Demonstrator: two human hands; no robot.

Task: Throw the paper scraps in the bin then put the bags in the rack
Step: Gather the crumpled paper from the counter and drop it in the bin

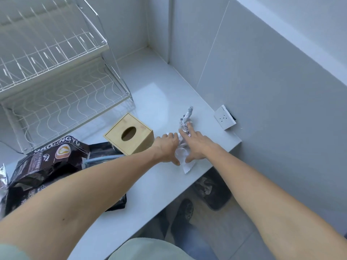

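Note:
Crumpled white paper scraps [185,119] lie on the white counter near its right edge. My left hand [167,147] and my right hand [195,143] reach over them side by side, fingers spread and resting on the scraps, with more paper [187,167] showing under the thumbs. Dark printed bags [50,166] lie on the counter at the left, partly under my left forearm. The white wire rack [56,76] stands at the back left with two tiers. A dark bin [212,190] holding crumpled paper sits on the floor below the counter's right edge.
A wooden tissue box [129,136] stands between the bags and the scraps. A wall socket [225,117] sticks out from the right wall just above the counter. My shoes [185,209] show on the floor beside the bin.

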